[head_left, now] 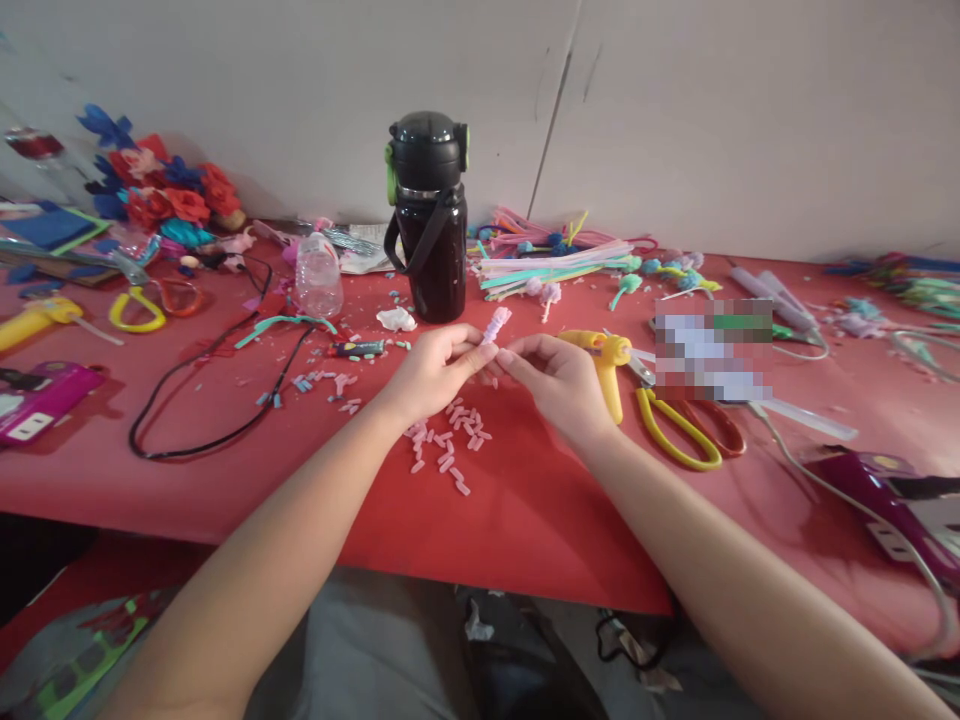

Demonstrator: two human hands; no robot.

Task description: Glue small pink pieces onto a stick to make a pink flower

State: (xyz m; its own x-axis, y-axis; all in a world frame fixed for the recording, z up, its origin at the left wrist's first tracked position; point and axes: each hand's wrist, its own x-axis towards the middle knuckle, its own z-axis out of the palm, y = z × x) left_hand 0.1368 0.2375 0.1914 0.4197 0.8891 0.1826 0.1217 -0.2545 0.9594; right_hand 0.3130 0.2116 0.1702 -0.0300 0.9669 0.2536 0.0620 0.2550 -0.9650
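My left hand point(431, 372) and my right hand point(555, 380) meet above the red table point(525, 510), fingertips pinched together. Between them stands a small pink bundle of straw pieces point(496, 325), held upright by both hands. Just below my hands several short pink straw pieces point(448, 445) lie scattered on the table. A yellow glue gun point(604, 360) lies right behind my right hand.
A black bottle point(427, 215) stands behind my hands, a small clear plastic bottle point(318, 275) to its left. Yellow-handled scissors point(679, 425), long coloured straws point(555, 262), a black cable point(217, 395), paper flowers point(161, 200) and a purple power strip point(892, 500) crowd the table.
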